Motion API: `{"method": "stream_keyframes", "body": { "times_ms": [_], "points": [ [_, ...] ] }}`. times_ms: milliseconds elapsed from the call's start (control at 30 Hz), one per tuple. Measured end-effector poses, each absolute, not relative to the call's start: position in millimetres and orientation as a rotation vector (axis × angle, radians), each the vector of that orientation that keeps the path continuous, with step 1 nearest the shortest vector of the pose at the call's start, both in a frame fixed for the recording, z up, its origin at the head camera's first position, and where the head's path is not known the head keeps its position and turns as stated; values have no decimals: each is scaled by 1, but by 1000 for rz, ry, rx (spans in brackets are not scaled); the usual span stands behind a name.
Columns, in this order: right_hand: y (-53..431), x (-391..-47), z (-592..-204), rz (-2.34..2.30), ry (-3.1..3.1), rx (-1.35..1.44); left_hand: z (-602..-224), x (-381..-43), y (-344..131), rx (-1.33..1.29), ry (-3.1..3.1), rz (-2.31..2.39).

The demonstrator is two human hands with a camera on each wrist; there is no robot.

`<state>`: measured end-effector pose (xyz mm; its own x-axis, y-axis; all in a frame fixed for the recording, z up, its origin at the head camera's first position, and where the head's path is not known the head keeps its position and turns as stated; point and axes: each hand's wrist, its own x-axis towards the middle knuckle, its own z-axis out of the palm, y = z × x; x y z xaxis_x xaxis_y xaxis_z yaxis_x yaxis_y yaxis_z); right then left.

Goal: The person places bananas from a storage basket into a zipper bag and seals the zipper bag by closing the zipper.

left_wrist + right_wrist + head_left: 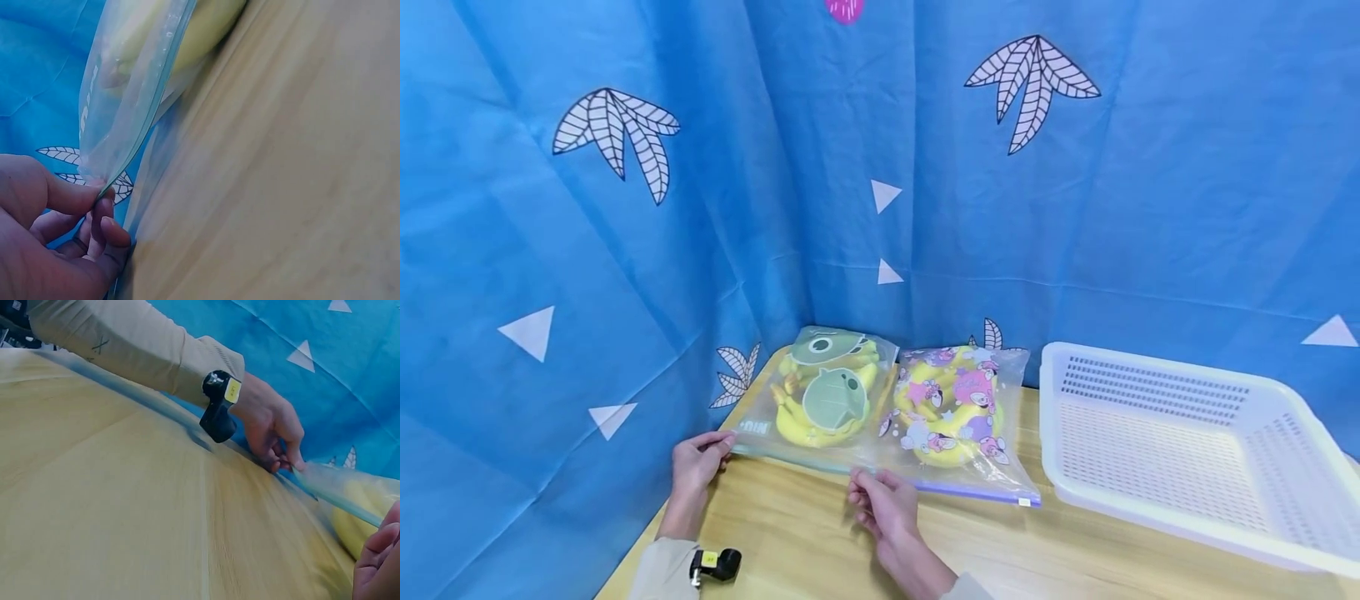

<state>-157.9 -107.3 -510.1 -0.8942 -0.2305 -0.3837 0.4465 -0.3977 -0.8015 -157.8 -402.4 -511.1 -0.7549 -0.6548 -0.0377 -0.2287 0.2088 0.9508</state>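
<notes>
A clear zip bag with green fish-like prints lies on the table with yellow bananas inside. At the near left corner of its green zip edge, my left hand pinches the bag between thumb and forefinger, which the left wrist view shows close up. My right hand pinches the other end of that edge. Just right of it lies a second zip bag with pink and purple prints, also holding bananas, its purple zip closest to me and a white slider at the right end.
A white plastic basket with slotted walls stands at the right of the wooden table. A blue curtain with leaf and triangle prints hangs along the back and left. A small black camera is strapped at the left wrist.
</notes>
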Motion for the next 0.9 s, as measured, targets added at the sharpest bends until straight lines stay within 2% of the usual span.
{"method": "stream_keyframes", "body": {
  "times_ms": [433, 700, 900],
  "points": [
    [-84, -161, -516, -2274, 1445, 245, -516, -165, -401, 772, -2200, -1479],
    [-40, -166, -507, -2012, 1635, -144, -495, -156, -398, 586, -2555, -1018],
    [9, -175, -472, -1873, 1921, -455, -468, -159, -374, 212, -2509, -930]
  ]
}}
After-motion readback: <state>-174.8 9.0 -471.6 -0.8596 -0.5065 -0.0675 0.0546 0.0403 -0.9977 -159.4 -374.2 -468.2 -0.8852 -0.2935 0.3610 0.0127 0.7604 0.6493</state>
